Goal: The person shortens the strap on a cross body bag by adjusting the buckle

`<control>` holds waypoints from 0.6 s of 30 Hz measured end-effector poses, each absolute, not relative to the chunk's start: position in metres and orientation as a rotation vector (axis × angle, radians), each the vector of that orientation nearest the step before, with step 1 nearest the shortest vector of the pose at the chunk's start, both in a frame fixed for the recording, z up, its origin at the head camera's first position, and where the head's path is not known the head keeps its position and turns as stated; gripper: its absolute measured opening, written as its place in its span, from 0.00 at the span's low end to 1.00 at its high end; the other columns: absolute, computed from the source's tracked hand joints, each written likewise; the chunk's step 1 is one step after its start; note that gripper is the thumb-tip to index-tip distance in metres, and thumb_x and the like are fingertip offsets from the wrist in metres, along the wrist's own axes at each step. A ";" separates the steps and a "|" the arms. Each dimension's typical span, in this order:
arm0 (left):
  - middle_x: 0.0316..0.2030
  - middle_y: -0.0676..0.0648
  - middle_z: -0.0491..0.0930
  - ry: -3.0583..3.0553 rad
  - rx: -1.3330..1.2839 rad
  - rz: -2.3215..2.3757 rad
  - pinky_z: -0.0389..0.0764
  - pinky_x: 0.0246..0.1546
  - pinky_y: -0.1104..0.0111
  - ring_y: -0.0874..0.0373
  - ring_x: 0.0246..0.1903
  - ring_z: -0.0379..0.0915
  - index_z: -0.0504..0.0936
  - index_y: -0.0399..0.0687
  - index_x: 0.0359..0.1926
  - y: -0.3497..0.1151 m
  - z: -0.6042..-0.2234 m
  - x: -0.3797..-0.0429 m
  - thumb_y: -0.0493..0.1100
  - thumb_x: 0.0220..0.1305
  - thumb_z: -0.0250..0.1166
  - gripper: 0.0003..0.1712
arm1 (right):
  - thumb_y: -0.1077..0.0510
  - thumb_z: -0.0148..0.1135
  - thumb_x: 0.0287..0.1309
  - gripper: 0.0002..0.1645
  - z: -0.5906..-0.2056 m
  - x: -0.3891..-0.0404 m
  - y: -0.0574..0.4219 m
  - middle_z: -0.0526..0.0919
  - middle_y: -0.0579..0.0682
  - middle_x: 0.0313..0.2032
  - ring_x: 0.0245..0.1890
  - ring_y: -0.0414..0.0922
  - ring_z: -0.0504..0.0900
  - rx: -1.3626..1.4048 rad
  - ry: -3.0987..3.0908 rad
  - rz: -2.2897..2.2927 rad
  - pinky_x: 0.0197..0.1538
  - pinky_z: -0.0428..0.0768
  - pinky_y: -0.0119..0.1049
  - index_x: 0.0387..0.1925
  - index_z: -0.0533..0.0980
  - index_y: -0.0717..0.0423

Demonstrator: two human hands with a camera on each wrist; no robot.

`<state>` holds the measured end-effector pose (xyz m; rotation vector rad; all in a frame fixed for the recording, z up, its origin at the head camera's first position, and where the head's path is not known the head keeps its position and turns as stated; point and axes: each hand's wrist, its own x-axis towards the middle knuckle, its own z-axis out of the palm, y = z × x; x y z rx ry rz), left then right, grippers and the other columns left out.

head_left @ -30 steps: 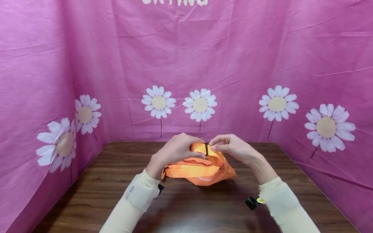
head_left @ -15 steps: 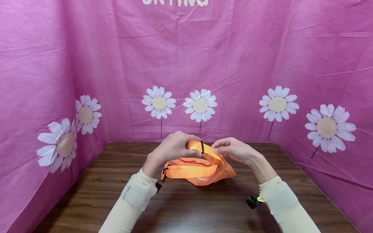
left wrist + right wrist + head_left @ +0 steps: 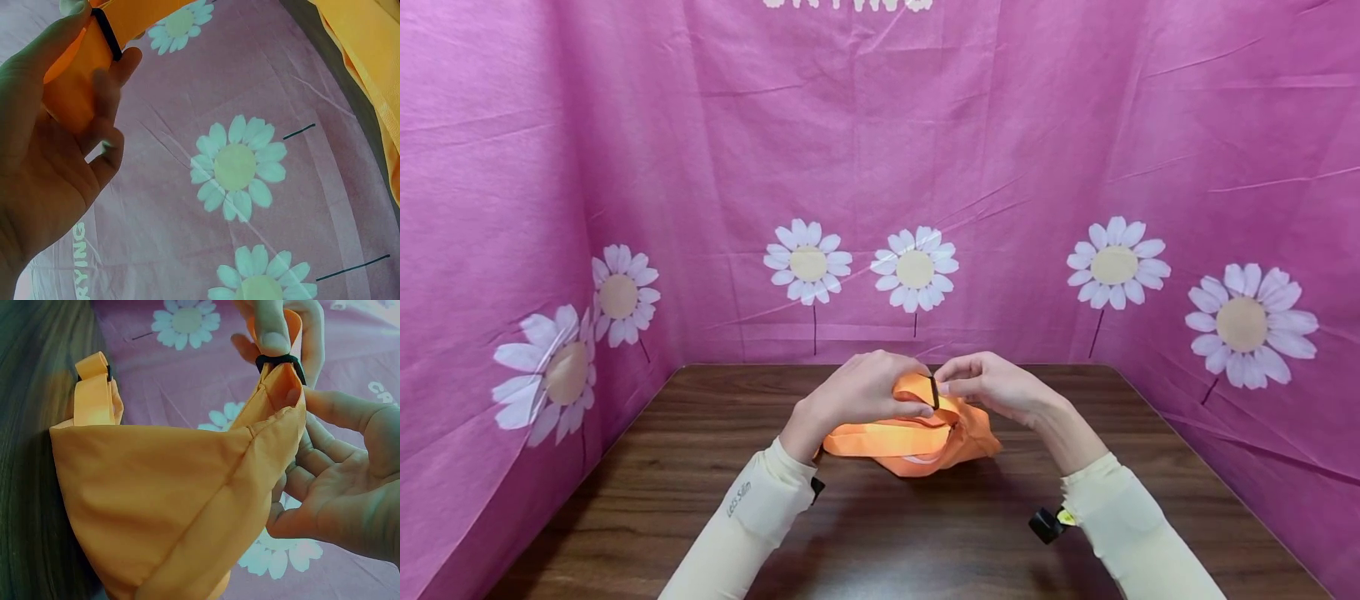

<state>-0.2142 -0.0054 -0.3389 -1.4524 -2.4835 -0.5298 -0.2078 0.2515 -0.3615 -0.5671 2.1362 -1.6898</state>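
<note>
An orange fabric bag (image 3: 976, 440) with a webbing strap rests on the table in the head view. My left hand (image 3: 861, 390) grips a loop of the strap (image 3: 78, 94), its thumb close to a black slide buckle (image 3: 934, 392). Just right of that buckle, my right hand (image 3: 1003, 390) pinches the strap with thumb and forefinger. In the right wrist view, the bag's side panel (image 3: 162, 494) fills the middle, and the buckle stands above its gathered corner. Another strap section (image 3: 880, 440) lies across the bag's front.
The brown wooden table (image 3: 880, 542) is enclosed by a pink cloth (image 3: 1000, 150) printed with white daisies. A black wrist device (image 3: 1047, 525) hangs by the right sleeve (image 3: 1135, 525). In the right wrist view, a second black buckle (image 3: 109, 373) sits on a folded strap end.
My left hand first shifted left with the buckle, then came back right and slightly down. The right hand's fingertips are again beside the buckle, and the strap loop sits lower over the bag.
</note>
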 end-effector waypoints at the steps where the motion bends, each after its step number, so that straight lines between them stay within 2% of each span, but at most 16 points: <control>1: 0.33 0.67 0.78 -2.477 -1.457 -0.526 0.76 0.33 0.70 0.70 0.30 0.73 0.86 0.57 0.48 -0.005 -0.339 -0.214 0.60 0.60 0.74 0.20 | 0.58 0.66 0.68 0.15 -0.361 -0.207 0.251 0.84 0.57 0.42 0.45 0.51 0.78 -0.564 2.141 -1.687 0.49 0.78 0.44 0.50 0.81 0.64; 6: 0.32 0.67 0.79 -2.445 -1.466 -0.507 0.75 0.32 0.71 0.70 0.29 0.73 0.86 0.58 0.46 -0.005 -0.336 -0.214 0.59 0.59 0.75 0.18 | 0.56 0.67 0.67 0.16 -0.359 -0.207 0.251 0.84 0.58 0.43 0.44 0.52 0.79 -0.549 2.154 -1.708 0.48 0.78 0.45 0.51 0.80 0.64; 11: 0.34 0.66 0.80 -2.443 -1.468 -0.524 0.76 0.33 0.70 0.70 0.30 0.73 0.87 0.57 0.46 -0.009 -0.333 -0.214 0.58 0.58 0.75 0.19 | 0.54 0.69 0.66 0.17 -0.361 -0.209 0.255 0.83 0.57 0.41 0.42 0.52 0.78 -0.569 2.192 -1.680 0.53 0.76 0.51 0.50 0.81 0.62; 15: 0.36 0.68 0.81 -2.467 -1.492 -0.582 0.77 0.36 0.70 0.71 0.32 0.74 0.88 0.58 0.46 -0.011 -0.333 -0.216 0.58 0.58 0.75 0.18 | 0.53 0.68 0.66 0.17 -0.364 -0.211 0.259 0.84 0.58 0.44 0.47 0.54 0.79 -0.625 2.202 -1.583 0.59 0.73 0.53 0.50 0.82 0.60; 18: 0.37 0.67 0.82 -2.472 -1.516 -0.609 0.77 0.38 0.70 0.71 0.34 0.75 0.88 0.58 0.47 -0.012 -0.333 -0.217 0.57 0.58 0.76 0.18 | 0.56 0.67 0.67 0.15 -0.367 -0.213 0.261 0.84 0.60 0.47 0.53 0.55 0.79 -0.679 2.183 -1.551 0.62 0.71 0.54 0.50 0.82 0.61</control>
